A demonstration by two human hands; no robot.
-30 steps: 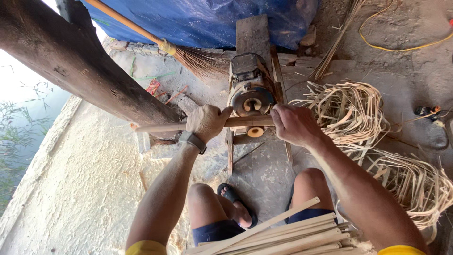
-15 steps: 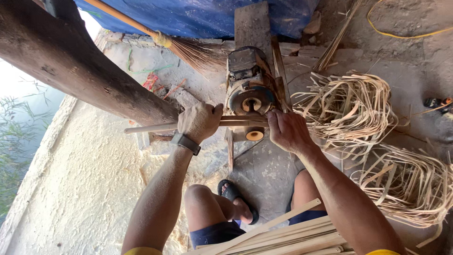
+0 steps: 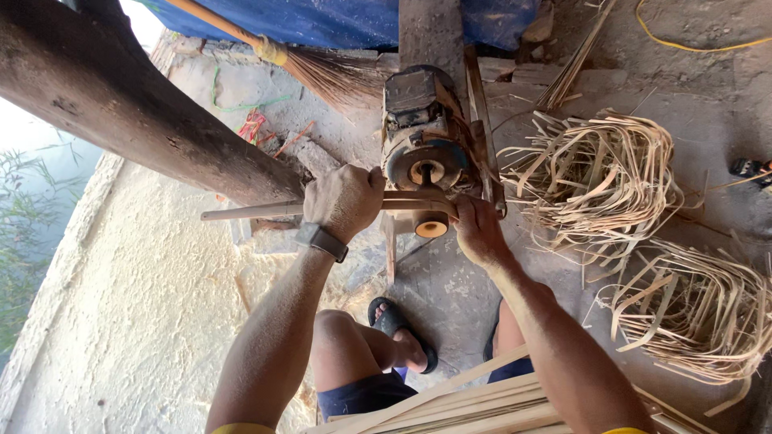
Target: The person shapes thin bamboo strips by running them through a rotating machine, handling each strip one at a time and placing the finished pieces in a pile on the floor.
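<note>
A thick dark timber beam slants across the upper left. Beyond it a broom with a yellow-bound wooden handle lies against a blue tarpaulin. Scraps of red and green string lie on the pale concrete floor. Two loose heaps of curled shavings sit on the right, one higher, one lower. A yellow cable loops at the top right, and green plants show at the far left
</note>
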